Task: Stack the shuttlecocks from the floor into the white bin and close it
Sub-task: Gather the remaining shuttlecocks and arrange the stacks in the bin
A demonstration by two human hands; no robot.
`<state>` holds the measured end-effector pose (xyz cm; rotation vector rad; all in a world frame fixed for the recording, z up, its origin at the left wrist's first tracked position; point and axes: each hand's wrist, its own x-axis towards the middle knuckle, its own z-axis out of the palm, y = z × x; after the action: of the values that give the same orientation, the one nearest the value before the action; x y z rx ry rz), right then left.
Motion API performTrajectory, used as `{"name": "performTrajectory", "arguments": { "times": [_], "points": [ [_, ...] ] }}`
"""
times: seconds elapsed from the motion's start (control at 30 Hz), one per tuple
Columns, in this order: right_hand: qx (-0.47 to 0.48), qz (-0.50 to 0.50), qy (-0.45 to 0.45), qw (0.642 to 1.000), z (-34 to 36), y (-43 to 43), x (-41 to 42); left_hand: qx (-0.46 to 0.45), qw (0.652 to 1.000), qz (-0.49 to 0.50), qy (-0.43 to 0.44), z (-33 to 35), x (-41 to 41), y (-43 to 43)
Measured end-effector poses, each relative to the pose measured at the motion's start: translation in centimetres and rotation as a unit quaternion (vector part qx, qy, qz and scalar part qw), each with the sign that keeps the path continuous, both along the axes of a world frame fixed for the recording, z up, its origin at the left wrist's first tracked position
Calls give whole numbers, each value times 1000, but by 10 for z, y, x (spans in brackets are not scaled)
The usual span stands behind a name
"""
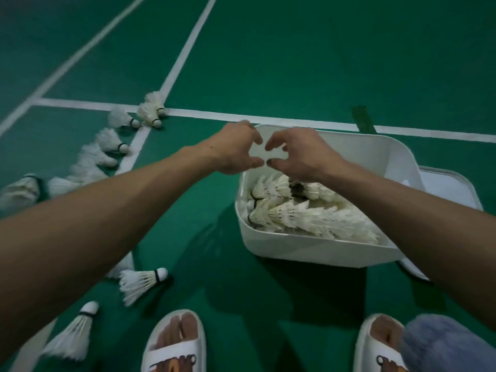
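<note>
A white bin (308, 251) stands on the green court floor and holds rows of stacked shuttlecocks (295, 210) lying on their sides. My left hand (236, 149) and my right hand (300, 154) hover over the bin's far left corner. Their fingertips nearly touch, the fingers are curled and apart, and I see nothing held. Several loose shuttlecocks lie on the floor to the left: a cluster (150, 108) on the white line, a row (107, 143) under my left forearm, one (139, 283) near my left foot, and another (72, 334) at the lower left.
The bin's white lid (451, 189) lies flat on the floor, sticking out from behind the bin's right side. My feet in white slippers (174, 345) are at the bottom edge. A strip of green tape (362, 119) crosses the white court line (241, 118) behind the bin.
</note>
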<state>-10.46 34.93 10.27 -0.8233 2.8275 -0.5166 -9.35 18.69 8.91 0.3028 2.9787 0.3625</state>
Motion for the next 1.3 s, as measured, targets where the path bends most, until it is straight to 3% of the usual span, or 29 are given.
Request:
{"name": "performTrajectory", "arguments": {
  "times": [0.13,0.27,0.57,0.77,0.97,1.1,1.2,1.3],
  "points": [
    [-23,43,17,999,6,-44,8,2,998,61,-8,4,25,-49],
    [-19,92,-6,996,-9,-91,22,-13,990,109,-92,-18,58,-99],
    [67,242,-103,963,-76,-167,74,2,963,156,-220,-84,137,-193],
    [35,331,-197,922,-111,-181,110,126,950,206,-198,-101,191,-238],
    [-24,426,-223,877,-132,-192,134,148,938,241,-201,-111,222,-246],
    [32,486,-222,845,-138,-203,145,158,937,250,-186,-125,223,-236],
    [81,480,-205,850,-141,-207,147,151,940,272,-140,-134,218,-228],
    [87,432,-170,881,-139,-205,143,170,942,281,-72,-140,214,-226]
  ]
}}
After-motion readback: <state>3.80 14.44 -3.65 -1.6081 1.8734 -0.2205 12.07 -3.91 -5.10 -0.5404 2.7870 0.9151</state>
